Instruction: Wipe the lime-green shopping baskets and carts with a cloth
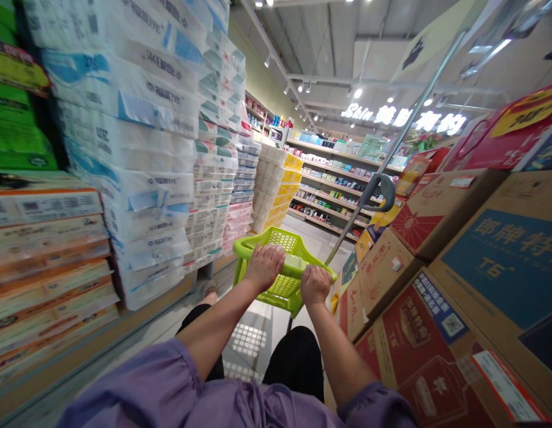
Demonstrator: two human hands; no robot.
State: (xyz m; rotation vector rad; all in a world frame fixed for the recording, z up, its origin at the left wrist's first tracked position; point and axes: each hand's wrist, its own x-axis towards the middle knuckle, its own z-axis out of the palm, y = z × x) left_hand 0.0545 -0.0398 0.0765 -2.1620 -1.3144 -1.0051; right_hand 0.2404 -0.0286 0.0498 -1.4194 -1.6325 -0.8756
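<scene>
A lime-green plastic shopping cart [297, 297] with a perforated basket is right in front of me. My left hand [265, 266] wraps round the left part of its handle bar [292, 267]. Toward the right end of the same bar, my right hand [315, 284] is closed in a grip. Between the two hands a stretch of the bar shows. Through the mesh I see no goods in the visible part of the basket; its front is partly hidden by the bar and my hands.
Tall stacks of wrapped tissue packs [146, 137] line the left side. Cardboard boxes [436, 333] are piled close on the right, beside a slanting metal pole [360, 205] with a grey loop. Stocked shelves [329, 184] stand ahead, across the pale tiled floor [246, 339].
</scene>
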